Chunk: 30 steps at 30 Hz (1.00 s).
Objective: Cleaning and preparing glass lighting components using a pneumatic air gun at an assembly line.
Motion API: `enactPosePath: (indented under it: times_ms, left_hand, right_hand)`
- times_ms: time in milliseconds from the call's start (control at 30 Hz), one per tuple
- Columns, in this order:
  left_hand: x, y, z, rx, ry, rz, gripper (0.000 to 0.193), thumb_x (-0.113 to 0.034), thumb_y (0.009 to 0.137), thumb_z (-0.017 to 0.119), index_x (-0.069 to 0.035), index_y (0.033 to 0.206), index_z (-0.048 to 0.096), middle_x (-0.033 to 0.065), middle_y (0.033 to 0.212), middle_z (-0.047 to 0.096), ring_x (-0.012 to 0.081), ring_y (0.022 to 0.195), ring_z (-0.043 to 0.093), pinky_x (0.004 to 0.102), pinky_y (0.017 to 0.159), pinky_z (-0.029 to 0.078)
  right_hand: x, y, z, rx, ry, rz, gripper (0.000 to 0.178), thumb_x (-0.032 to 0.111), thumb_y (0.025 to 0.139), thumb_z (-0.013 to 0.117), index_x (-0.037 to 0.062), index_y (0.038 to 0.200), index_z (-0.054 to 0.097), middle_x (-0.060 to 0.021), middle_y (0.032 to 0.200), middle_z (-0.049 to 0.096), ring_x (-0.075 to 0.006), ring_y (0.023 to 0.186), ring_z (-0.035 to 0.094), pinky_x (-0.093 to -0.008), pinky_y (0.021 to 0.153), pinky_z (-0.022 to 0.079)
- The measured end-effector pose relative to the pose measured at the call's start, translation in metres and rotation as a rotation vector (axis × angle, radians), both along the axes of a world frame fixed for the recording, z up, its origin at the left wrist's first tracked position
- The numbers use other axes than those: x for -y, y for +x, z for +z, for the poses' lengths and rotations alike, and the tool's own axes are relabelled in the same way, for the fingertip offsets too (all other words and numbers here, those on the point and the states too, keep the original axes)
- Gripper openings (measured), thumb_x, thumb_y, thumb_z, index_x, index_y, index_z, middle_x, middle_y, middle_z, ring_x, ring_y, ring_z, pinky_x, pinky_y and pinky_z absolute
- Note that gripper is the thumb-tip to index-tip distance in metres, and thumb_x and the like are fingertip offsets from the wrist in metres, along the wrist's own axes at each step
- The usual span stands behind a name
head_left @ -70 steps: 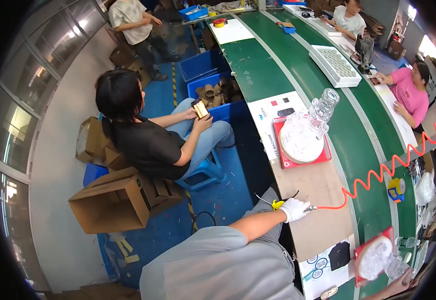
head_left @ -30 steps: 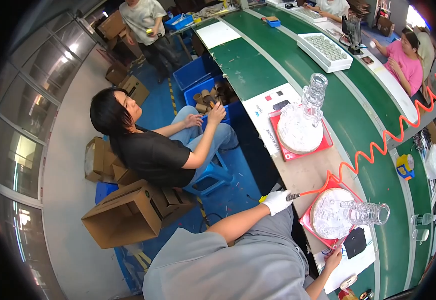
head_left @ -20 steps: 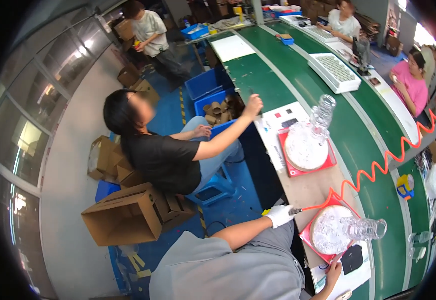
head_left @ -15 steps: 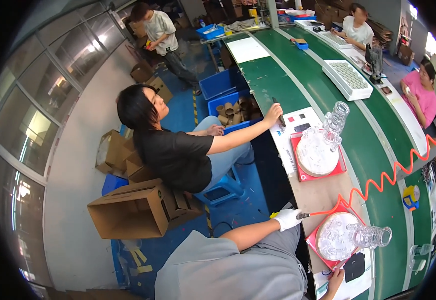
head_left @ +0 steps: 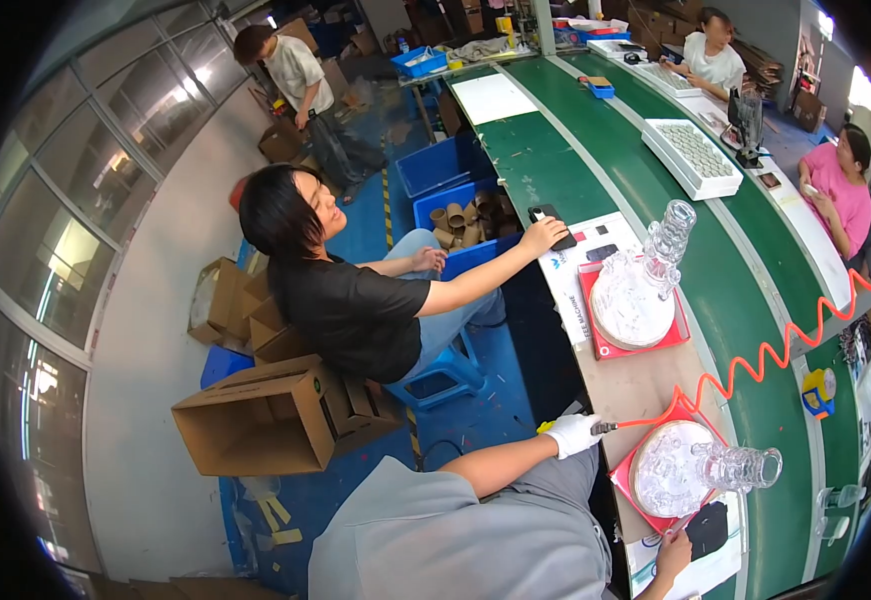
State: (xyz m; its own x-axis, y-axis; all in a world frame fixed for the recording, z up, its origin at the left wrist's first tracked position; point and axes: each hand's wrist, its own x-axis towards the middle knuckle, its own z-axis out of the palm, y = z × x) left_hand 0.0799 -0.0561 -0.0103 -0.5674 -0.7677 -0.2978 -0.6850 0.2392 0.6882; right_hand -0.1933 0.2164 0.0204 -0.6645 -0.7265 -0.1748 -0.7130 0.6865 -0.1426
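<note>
My left hand (head_left: 577, 436), in a white glove, is closed round an air blow gun (head_left: 604, 428) at the table's edge; an orange coiled hose (head_left: 746, 376) runs from it. To its right lies a red square tray (head_left: 620, 474) carrying a round pale disc, with clear glass or plastic parts (head_left: 681, 482) and a ribbed clear cylinder (head_left: 746, 467) on its side on top. My bare right hand (head_left: 673, 556) has its fingers pinched together at the tray's near corner, beside a black flat piece (head_left: 708, 530). What those fingers hold is too small to make out.
Beyond my left hand a seated co-worker rests a hand on a black phone (head_left: 553, 225). A second red tray (head_left: 637, 352) bears similar clear parts. The green conveyor (head_left: 726, 300) curves past. Open cardboard boxes (head_left: 256, 430) and blue bins (head_left: 446, 215) stand on the floor.
The co-worker's phone has tipped from upright to nearly flat at the table's edge. A standing person at the back has bent and lowered their arms. My hands have hardly moved.
</note>
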Motion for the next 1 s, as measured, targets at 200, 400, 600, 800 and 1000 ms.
enactPosePath:
  times_ms: [200, 400, 600, 800, 1000]
  left_hand:
    - [0.0, -0.001, -0.001, -0.01, -0.024, -0.004, 0.029, -0.035, 0.088, 0.052, -0.008, 0.096, 0.055, 0.0204, 0.084, 0.065, 0.0395, 0.08, 0.063, 0.05, 0.069, 0.048]
    - [-0.004, 0.002, -0.004, -0.015, -0.016, 0.0, 0.028, -0.036, 0.088, 0.052, -0.009, 0.096, 0.056, 0.0204, 0.083, 0.065, 0.0402, 0.078, 0.063, 0.0507, 0.069, 0.047]
    - [-0.008, -0.006, -0.023, -0.036, -0.143, -0.058, 0.033, -0.042, 0.088, 0.051, -0.013, 0.101, 0.061, 0.0193, 0.086, 0.066, 0.0385, 0.081, 0.063, 0.0479, 0.071, 0.049]
    - [0.004, -0.014, 0.0, 0.0, -0.069, 0.023, 0.038, -0.038, 0.087, 0.06, -0.004, 0.103, 0.063, 0.0179, 0.09, 0.068, 0.0359, 0.08, 0.065, 0.0436, 0.068, 0.052]
    - [0.001, -0.014, -0.046, -0.094, -0.039, 0.064, 0.03, -0.035, 0.086, 0.064, -0.005, 0.091, 0.062, 0.0136, 0.07, 0.065, 0.0302, 0.066, 0.066, 0.0392, 0.059, 0.049]
  right_hand:
    - [-0.001, -0.004, -0.007, 0.004, 0.018, -0.017, 0.021, 0.023, 0.081, 0.063, 0.0022, 0.086, 0.06, -0.0181, 0.078, 0.065, -0.0393, 0.075, 0.063, -0.0485, 0.066, 0.048]
    - [-0.004, 0.0, -0.01, 0.005, -0.134, -0.035, 0.014, 0.015, 0.081, 0.062, 0.0024, 0.084, 0.057, -0.0176, 0.083, 0.061, -0.038, 0.077, 0.06, -0.0468, 0.067, 0.047]
    - [-0.028, 0.005, -0.017, 0.176, -0.449, -0.068, 0.014, 0.013, 0.083, 0.06, -0.0006, 0.083, 0.055, -0.0137, 0.086, 0.053, -0.0306, 0.074, 0.055, -0.0403, 0.067, 0.045]
    - [-0.009, 0.011, -0.026, 0.408, -0.727, -0.195, 0.011, 0.009, 0.086, 0.062, -0.001, 0.09, 0.062, -0.0078, 0.086, 0.062, -0.0155, 0.077, 0.059, -0.0282, 0.07, 0.049]
    - [-0.029, 0.016, -0.027, 0.71, -0.858, -0.6, 0.018, 0.012, 0.092, 0.055, -0.0023, 0.084, 0.063, -0.0062, 0.078, 0.067, -0.0092, 0.067, 0.059, -0.023, 0.062, 0.047]
